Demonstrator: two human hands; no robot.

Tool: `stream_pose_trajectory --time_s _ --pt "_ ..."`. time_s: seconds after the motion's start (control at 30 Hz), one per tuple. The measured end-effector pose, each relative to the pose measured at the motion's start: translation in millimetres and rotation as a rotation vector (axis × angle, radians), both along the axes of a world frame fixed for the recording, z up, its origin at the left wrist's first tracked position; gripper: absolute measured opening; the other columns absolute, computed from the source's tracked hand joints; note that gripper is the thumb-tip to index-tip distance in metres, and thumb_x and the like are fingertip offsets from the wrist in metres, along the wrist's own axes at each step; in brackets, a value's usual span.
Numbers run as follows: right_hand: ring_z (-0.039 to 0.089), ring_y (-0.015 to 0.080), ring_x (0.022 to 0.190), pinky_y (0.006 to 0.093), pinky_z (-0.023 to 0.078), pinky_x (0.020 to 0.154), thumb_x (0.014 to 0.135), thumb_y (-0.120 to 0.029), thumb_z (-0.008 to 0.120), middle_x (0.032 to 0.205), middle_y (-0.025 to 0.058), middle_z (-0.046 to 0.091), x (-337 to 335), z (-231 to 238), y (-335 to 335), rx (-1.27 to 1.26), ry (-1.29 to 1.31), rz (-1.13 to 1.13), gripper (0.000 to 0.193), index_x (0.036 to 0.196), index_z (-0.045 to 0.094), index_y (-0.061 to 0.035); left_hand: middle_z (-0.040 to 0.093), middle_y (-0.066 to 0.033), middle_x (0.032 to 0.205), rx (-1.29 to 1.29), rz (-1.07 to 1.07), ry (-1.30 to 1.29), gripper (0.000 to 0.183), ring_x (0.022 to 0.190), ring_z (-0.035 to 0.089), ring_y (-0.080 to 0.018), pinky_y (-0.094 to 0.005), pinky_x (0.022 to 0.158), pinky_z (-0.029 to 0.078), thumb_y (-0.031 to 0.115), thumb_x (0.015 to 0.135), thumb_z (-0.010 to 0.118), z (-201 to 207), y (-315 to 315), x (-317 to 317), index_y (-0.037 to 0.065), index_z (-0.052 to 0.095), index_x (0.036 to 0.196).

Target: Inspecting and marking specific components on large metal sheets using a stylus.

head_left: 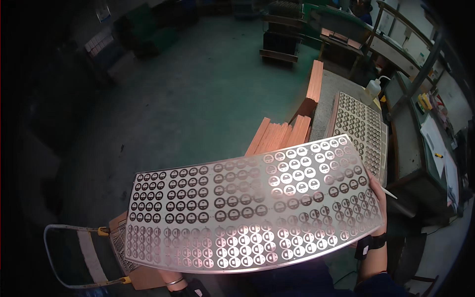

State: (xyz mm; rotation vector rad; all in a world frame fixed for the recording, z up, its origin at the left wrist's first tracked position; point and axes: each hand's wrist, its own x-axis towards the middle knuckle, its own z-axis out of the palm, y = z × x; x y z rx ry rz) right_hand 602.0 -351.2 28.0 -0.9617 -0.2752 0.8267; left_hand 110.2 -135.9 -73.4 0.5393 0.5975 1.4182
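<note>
A wide, thin circuit board panel with rows of round printed patterns spans the view in front of me, tilted and shining where light strikes it. My right hand is closed around its right edge, the thumb side showing and the other fingers behind it. At the lower left, my left hand supports the near edge; its fingers are hidden under the panel, and a bracelet shows on the wrist. Dark bands circle both wrists. A thin white stick shows just beside my right hand; whether I hold it is unclear.
Similar panels lie stacked on a grey table at right. Copper-coloured boards stand upright beyond my panel. A metal-framed cart with cardboard is at lower left. A squeeze bottle and a green bench stand farther right.
</note>
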Motion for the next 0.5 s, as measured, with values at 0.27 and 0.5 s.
stream_pose_trajectory --time_s 0.27,0.5 --pt "0.048 0.0216 0.118 0.0308 0.038 0.1 0.086 -0.018 0.053 0.132 0.0158 0.046 -17.7 11.6 31.0 0.061 -0.062 0.047 0.062 0.139 0.03 0.0036 0.03 -0.0175 0.142 -0.024 -0.346 -0.205 0.06 0.127 0.036 -0.036 -0.0528 0.098 0.043 0.0 0.087 0.045 19.7 -45.3 70.5 0.003 0.02 0.141" --pt "0.048 0.0223 0.119 0.0317 0.039 0.099 0.081 -0.021 0.062 0.132 0.0178 0.046 -7.1 -3.4 30.7 -0.001 -0.12 0.134 0.071 0.138 0.029 0.0047 0.045 -0.0203 0.131 -0.006 -0.243 -0.115 0.036 0.116 0.051 -0.0265 -0.0365 0.099 0.047 0.005 0.095 0.044 3.9 -30.7 69.2 -0.006 0.038 0.128"
